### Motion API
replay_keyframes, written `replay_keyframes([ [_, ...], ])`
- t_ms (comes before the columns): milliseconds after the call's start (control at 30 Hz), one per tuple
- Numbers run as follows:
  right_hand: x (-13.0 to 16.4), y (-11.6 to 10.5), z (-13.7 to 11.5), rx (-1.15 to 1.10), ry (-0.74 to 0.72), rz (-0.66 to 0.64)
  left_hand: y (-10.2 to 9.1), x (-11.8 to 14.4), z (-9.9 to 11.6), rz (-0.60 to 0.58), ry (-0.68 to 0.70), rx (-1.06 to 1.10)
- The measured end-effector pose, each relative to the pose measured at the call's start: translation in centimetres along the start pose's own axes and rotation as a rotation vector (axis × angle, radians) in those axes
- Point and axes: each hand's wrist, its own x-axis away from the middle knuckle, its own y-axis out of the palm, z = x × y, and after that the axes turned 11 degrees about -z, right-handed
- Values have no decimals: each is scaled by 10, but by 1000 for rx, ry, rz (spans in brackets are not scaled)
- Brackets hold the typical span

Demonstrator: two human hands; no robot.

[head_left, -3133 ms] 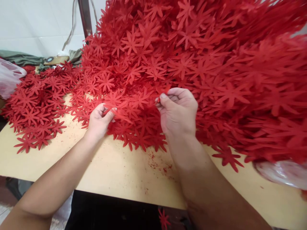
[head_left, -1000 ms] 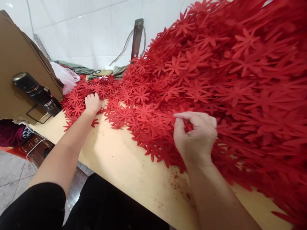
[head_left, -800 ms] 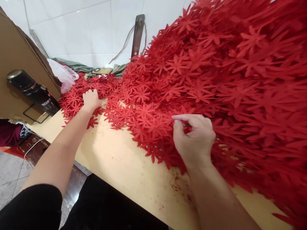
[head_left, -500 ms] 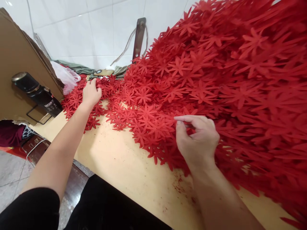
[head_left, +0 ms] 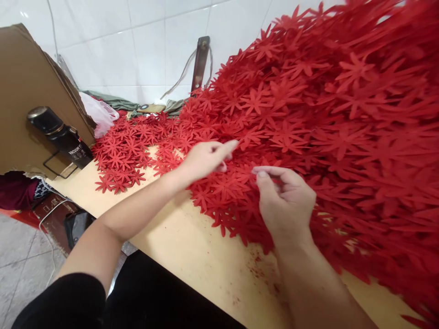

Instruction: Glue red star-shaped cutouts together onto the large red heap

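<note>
A huge heap of red flower-shaped cutouts [head_left: 325, 114] covers the right and back of the yellow table [head_left: 178, 246]. A flatter spread of the same cutouts [head_left: 120, 151] lies at the left. My left hand [head_left: 206, 157] reaches over the heap's near edge with its fingers stretched out towards the right, and I see nothing in it. My right hand [head_left: 286, 201] rests on the heap just beside it. Its thumb and forefinger are pinched together on a red cutout at the heap's edge, and the other fingers are curled.
A black vacuum flask [head_left: 61, 137] lies against a leaning cardboard sheet [head_left: 30, 87] at the left table end. A plastic bag [head_left: 99, 114], green cloth [head_left: 113, 101] and a metal bracket [head_left: 200, 61] stand by the tiled wall. Red crumbs [head_left: 257, 269] dot the bare tabletop.
My left hand has left the flat spread at the far left and swung right to the heap, close to my right hand. My right hand has kept its pinch in place.
</note>
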Motion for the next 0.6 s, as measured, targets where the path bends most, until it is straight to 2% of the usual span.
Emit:
replay_keyframes([
  [67, -2, 0, -1, -189, 86, 35, 23, 0, 3, -77, 3, -30],
  [167, -4, -1, -2, -401, 183, 37, 41, -2, 4, -97, -2, 57],
  [267, -4, -1, -1, -498, 228, -4, 47, -2, 6, -98, -14, 210],
  [433, 0, 3, -1, -516, 191, -109, 57, 7, 18, -104, -87, 447],
  [600, 5, 5, -5, -495, 173, -224, 56, 14, 16, -115, -110, 531],
])
